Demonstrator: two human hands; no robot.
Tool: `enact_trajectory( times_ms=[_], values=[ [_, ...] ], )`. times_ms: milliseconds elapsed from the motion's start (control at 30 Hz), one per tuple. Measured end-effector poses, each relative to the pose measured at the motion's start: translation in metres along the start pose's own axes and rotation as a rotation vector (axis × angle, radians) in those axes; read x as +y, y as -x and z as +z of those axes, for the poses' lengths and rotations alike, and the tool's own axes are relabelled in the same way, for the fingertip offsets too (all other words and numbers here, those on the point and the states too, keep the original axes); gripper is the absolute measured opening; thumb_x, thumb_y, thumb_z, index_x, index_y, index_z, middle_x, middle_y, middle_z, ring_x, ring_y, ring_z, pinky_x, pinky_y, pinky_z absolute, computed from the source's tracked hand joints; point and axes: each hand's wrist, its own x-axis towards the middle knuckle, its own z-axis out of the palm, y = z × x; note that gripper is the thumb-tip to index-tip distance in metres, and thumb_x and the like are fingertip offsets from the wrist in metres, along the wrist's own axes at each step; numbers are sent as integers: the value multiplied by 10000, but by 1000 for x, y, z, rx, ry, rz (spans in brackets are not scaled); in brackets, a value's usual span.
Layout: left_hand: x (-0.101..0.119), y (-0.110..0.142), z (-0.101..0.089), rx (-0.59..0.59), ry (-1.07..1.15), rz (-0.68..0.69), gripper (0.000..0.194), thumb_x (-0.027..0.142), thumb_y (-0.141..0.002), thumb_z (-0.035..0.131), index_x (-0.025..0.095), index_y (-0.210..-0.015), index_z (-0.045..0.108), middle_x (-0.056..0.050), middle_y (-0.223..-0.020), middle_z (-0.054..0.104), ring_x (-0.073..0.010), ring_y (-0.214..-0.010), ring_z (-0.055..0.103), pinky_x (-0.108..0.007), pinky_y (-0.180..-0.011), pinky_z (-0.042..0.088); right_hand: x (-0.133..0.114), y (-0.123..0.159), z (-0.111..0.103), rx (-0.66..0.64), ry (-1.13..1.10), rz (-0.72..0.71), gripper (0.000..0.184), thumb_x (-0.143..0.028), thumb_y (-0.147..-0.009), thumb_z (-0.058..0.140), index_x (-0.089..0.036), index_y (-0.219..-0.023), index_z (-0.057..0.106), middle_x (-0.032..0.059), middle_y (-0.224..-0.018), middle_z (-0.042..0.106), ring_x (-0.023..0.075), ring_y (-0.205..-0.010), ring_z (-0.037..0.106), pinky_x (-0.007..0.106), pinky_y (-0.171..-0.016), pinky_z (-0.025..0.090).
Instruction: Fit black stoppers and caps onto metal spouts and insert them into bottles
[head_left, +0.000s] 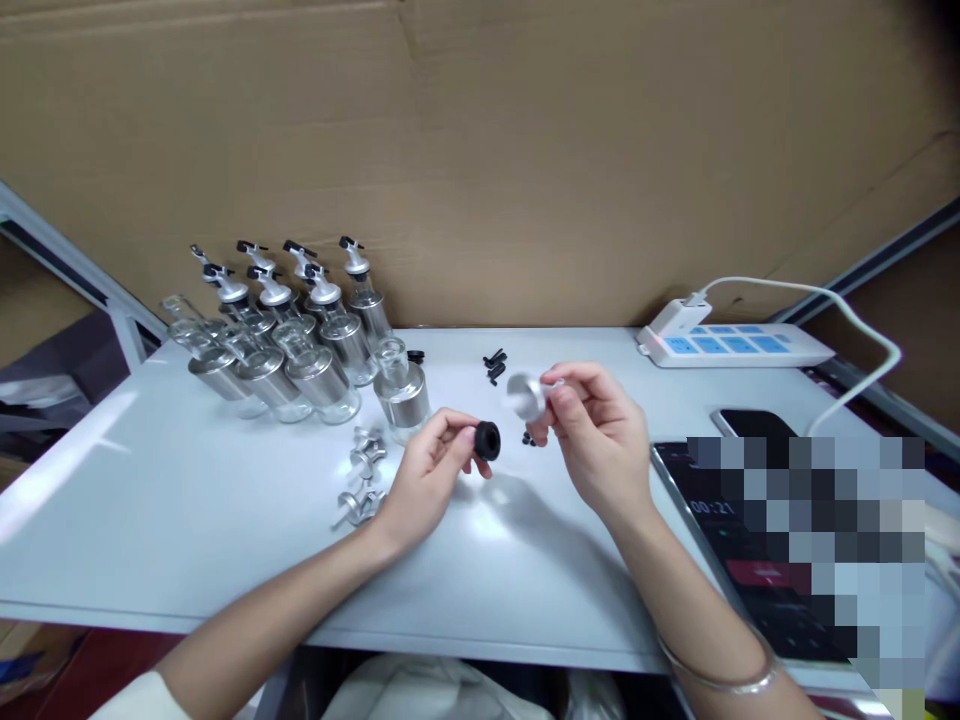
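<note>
Between the fingertips of my left hand [431, 475] is a black ringed stopper [487, 441], its round opening facing right. My right hand [600, 430] pinches a silver metal pourer cap [526, 397] by its narrow end, the wide cup turned toward the stopper; the two parts are apart. Just behind my left hand stands an uncapped glass bottle [403, 392] with a metal sleeve. Several loose silver pourer caps [364, 500] lie left of that hand. Small black parts [529, 439] rest on the table beneath my right hand, partly hidden.
More uncapped bottles [322, 375] and bottles with pourers [349, 335] crowd the back left. Black flip pieces [495, 365] lie mid-table. A white power strip [735, 345] with a charger and cable sits back right. A tablet [720, 520] and a phone [754, 425] lie at the right.
</note>
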Motion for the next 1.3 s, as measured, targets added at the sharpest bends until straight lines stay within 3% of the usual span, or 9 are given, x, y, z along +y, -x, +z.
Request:
enact_trajectory(
  times_ms=[167,433,600,833,1067,1300],
  values=[
    [-8,-2,1,42,127,-31,312,487,-899,516,175,-899,531,19,-670,579,-118,-617,567,-268,-669,442,-4,-2,3,27,34,-4,231,-402,-790,721,-229,-800,567,-79,-536,545,70,-437,470,203,-446,380],
    [-11,-1,-2,134,111,58,287,480,-915,507,193,-935,514,22,-702,589,-118,-646,572,-275,-694,445,-9,6,7,-103,287,-45,185,-323,-831,659,-199,-708,600,-9,-594,637,99,-484,517,238,-455,394],
    [-9,1,0,101,149,76,325,500,-872,573,182,-900,511,22,-758,593,-96,-623,587,-246,-644,456,-5,7,7,-128,335,-55,126,-252,-791,693,-194,-728,601,-25,-579,626,89,-452,521,234,-446,409],
    [-3,2,0,84,138,125,344,504,-852,600,183,-876,478,8,-765,621,-107,-604,614,-253,-609,496,1,9,7,-221,246,52,184,-319,-829,674,-190,-767,558,-26,-584,633,113,-470,606,247,-474,474],
    [-5,6,-3,43,106,208,275,391,-866,619,207,-1037,506,-22,-892,647,-126,-742,642,-276,-730,540,-1,7,7,-211,241,18,152,-338,-851,650,-199,-837,591,-8,-679,634,121,-569,613,258,-549,491],
    [-7,4,-5,23,50,277,224,325,-891,587,200,-1069,530,-40,-930,646,-120,-716,641,-269,-711,542,1,8,3,-217,272,-14,137,-326,-838,666,-204,-872,614,17,-747,631,141,-639,604,279,-595,486]
  ],
)
